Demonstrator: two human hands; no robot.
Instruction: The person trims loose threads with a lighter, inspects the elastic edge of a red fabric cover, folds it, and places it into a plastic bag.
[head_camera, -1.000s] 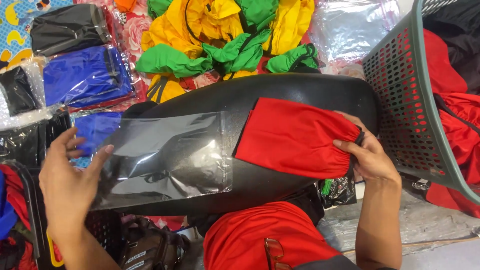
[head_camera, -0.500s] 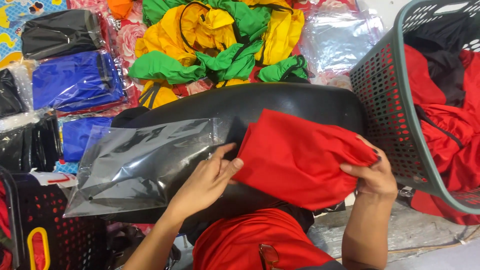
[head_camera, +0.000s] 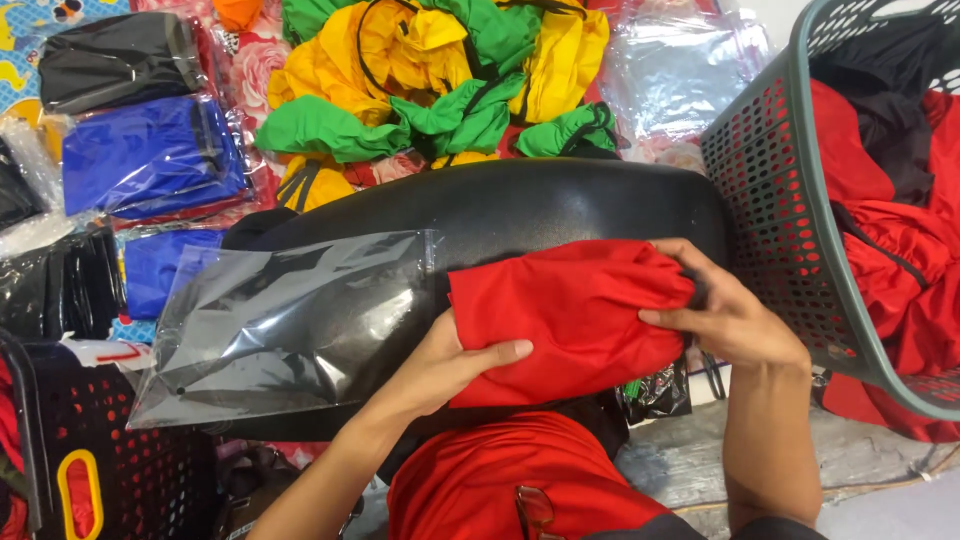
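Folded red garment (head_camera: 570, 320) lying on black curved board (head_camera: 520, 205), left hand (head_camera: 455, 360) gripping its near edge with thumb on top, right hand (head_camera: 725, 320) pinching its far end, clear plastic bag (head_camera: 280, 325) just beside, grey basket (head_camera: 790, 200) at right.

Red folded garment (head_camera: 570, 320) on a glossy black seat (head_camera: 560, 205); clear plastic bag (head_camera: 290, 320); grey-green perforated basket (head_camera: 790, 230); yellow and green clothes (head_camera: 440, 80); blue packed garments (head_camera: 150, 155).
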